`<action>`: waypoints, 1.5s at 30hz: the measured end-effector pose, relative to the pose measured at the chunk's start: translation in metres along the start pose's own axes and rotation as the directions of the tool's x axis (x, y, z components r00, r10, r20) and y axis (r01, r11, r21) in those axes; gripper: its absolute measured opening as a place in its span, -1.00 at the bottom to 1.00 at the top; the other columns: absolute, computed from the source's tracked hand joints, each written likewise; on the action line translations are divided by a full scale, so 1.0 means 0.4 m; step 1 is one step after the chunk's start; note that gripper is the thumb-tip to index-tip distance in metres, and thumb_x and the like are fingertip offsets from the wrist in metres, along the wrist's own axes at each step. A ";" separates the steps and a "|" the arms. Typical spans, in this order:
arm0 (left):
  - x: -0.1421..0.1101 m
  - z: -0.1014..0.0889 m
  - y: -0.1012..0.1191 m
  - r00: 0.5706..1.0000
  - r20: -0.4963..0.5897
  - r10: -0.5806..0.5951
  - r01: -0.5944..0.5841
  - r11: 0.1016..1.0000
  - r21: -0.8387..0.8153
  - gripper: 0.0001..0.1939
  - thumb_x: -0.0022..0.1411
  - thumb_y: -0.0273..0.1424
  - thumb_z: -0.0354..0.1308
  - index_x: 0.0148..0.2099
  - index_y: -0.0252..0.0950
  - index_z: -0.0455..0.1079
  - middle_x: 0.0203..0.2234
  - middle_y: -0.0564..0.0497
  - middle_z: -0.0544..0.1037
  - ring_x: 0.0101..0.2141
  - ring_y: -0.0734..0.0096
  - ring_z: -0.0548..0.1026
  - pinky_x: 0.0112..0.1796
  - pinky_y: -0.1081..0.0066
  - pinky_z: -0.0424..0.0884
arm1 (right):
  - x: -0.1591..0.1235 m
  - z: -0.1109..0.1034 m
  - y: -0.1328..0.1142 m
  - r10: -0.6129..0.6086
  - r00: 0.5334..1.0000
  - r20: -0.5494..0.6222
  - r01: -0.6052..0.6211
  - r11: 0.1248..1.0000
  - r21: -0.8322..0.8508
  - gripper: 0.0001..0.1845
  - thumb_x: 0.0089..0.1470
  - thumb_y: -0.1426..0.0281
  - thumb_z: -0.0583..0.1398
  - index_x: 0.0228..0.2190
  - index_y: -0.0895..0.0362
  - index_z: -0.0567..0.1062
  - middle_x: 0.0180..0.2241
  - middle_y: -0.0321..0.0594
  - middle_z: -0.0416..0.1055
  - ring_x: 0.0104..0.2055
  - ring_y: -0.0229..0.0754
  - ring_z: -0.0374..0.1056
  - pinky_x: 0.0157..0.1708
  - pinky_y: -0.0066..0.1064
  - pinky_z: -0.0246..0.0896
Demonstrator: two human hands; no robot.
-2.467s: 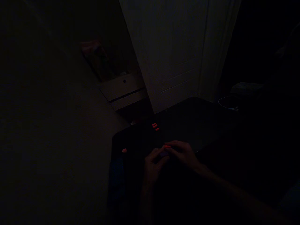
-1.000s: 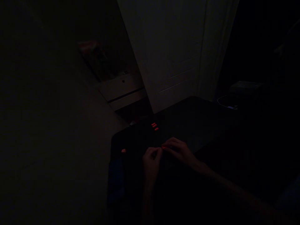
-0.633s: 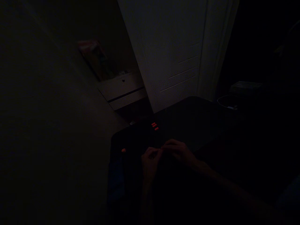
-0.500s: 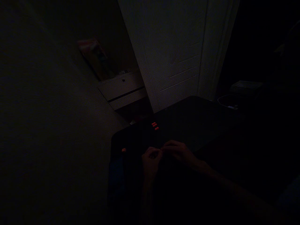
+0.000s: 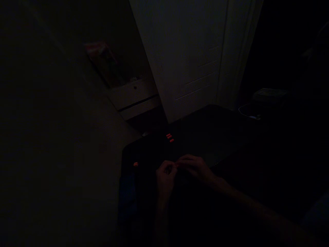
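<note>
The scene is very dark. My left hand (image 5: 166, 171) is closed in a pinch over the dark table (image 5: 205, 127). My right hand (image 5: 192, 164) has its fingers pressed together, and its fingertips meet those of the left. A small reddish piece (image 5: 177, 165) seems to show between the fingertips, but its kind is too dim to tell. Beyond the hands lie 3 small orange-red pieces (image 5: 170, 137), short and bar-shaped. To the left of my left hand sits a small orange block (image 5: 135, 164).
A dark blue flat item (image 5: 127, 195) lies along the table's left side. Behind the table stand a pale door (image 5: 187, 68) and a drawer unit (image 5: 136, 96). A white cable (image 5: 240, 108) and a box-like thing (image 5: 271, 92) are at the far right.
Both hands stay almost in place, fingertips still together. My right hand has shifted slightly left, and a little more of the reddish piece shows. The loose pieces have not moved.
</note>
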State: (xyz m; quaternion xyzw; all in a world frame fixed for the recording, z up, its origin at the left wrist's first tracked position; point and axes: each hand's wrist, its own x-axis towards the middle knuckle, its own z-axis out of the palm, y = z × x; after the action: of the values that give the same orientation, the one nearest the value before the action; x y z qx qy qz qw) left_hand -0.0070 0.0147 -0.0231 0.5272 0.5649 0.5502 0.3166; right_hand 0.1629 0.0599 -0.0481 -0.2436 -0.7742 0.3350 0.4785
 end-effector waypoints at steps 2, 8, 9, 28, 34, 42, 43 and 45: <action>-0.001 0.000 -0.002 1.000 -0.001 0.016 -0.016 1.000 -0.027 -0.91 0.08 -0.38 0.28 -0.44 -0.26 0.50 -0.50 0.07 0.51 -0.43 0.38 0.44 -0.35 0.43 0.36 | 0.004 -0.004 -0.006 0.022 1.000 -0.002 -0.022 0.999 0.033 -0.74 0.34 0.24 0.20 -0.10 -0.01 0.67 -0.14 -0.14 0.61 -0.13 -0.09 0.56 -0.09 -0.30 0.49; 0.000 -0.003 -0.014 0.999 0.036 -0.020 0.025 0.991 -0.132 -0.84 0.11 -0.29 0.33 -0.40 -0.28 0.54 -0.47 0.03 0.55 -0.36 0.33 0.50 -0.26 0.38 0.42 | 0.017 -0.016 -0.020 0.110 0.994 0.004 -0.109 0.984 0.139 -0.71 0.27 0.14 0.27 -0.17 0.04 0.69 -0.16 -0.17 0.64 -0.10 -0.07 0.57 -0.02 -0.27 0.45; 0.001 -0.003 -0.014 0.999 0.046 -0.028 0.034 0.989 -0.142 -0.83 0.10 -0.28 0.34 -0.40 -0.28 0.55 -0.47 0.03 0.56 -0.36 0.33 0.50 -0.25 0.37 0.43 | 0.017 -0.017 -0.020 0.128 0.992 0.014 -0.129 0.979 0.156 -0.71 0.26 0.13 0.27 -0.18 0.04 0.69 -0.15 -0.17 0.65 -0.09 -0.07 0.57 -0.01 -0.26 0.45; -0.002 -0.003 -0.012 0.995 0.096 -0.026 0.043 0.982 -0.183 -0.84 0.11 -0.29 0.36 -0.41 -0.28 0.59 -0.47 0.03 0.56 -0.36 0.34 0.49 -0.24 0.38 0.39 | 0.012 -0.021 -0.010 0.260 0.965 0.035 -0.258 0.919 0.298 -0.72 0.18 0.13 0.35 -0.19 0.04 0.70 -0.14 -0.18 0.64 -0.06 -0.04 0.54 0.04 -0.25 0.39; -0.002 -0.002 -0.016 0.998 0.054 -0.021 0.030 0.982 -0.185 -0.86 0.09 -0.31 0.39 -0.39 -0.28 0.61 -0.44 0.02 0.58 -0.34 0.34 0.49 -0.24 0.38 0.38 | 0.016 -0.024 -0.017 0.212 0.977 0.024 -0.210 0.938 0.275 -0.70 0.18 0.10 0.34 -0.21 0.04 0.70 -0.17 -0.16 0.61 -0.09 -0.06 0.51 -0.01 -0.25 0.40; -0.005 -0.005 -0.013 0.997 0.046 -0.055 0.062 0.986 -0.157 -0.83 0.07 -0.31 0.42 -0.40 -0.28 0.54 -0.51 0.08 0.52 -0.42 0.42 0.44 -0.33 0.45 0.36 | 0.017 -0.036 -0.042 0.217 0.972 0.091 -0.234 0.933 0.272 -0.69 0.20 0.10 0.33 -0.17 0.04 0.70 -0.19 -0.17 0.59 -0.12 -0.09 0.51 -0.07 -0.28 0.41; -0.006 -0.005 -0.013 0.997 0.046 -0.055 0.061 0.986 -0.153 -0.83 0.06 -0.31 0.43 -0.41 -0.28 0.53 -0.51 0.08 0.52 -0.43 0.42 0.45 -0.34 0.45 0.36 | 0.017 -0.037 -0.044 0.220 0.971 0.096 -0.238 0.933 0.270 -0.68 0.20 0.10 0.33 -0.16 0.04 0.70 -0.20 -0.17 0.60 -0.12 -0.09 0.51 -0.08 -0.29 0.41; -0.006 -0.003 -0.013 0.998 0.042 -0.048 0.054 0.988 -0.148 -0.83 0.05 -0.31 0.43 -0.41 -0.28 0.54 -0.51 0.08 0.53 -0.42 0.42 0.46 -0.34 0.45 0.37 | 0.016 -0.036 -0.044 0.232 0.969 0.087 -0.247 0.932 0.265 -0.67 0.20 0.10 0.32 -0.14 0.04 0.70 -0.19 -0.18 0.61 -0.11 -0.08 0.52 -0.07 -0.28 0.41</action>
State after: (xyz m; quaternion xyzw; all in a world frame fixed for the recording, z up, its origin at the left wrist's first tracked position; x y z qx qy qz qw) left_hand -0.0090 0.0129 -0.0283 0.4981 0.5291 0.5724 0.3799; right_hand 0.1722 0.0568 -0.0266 -0.2586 -0.6977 0.5011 0.4418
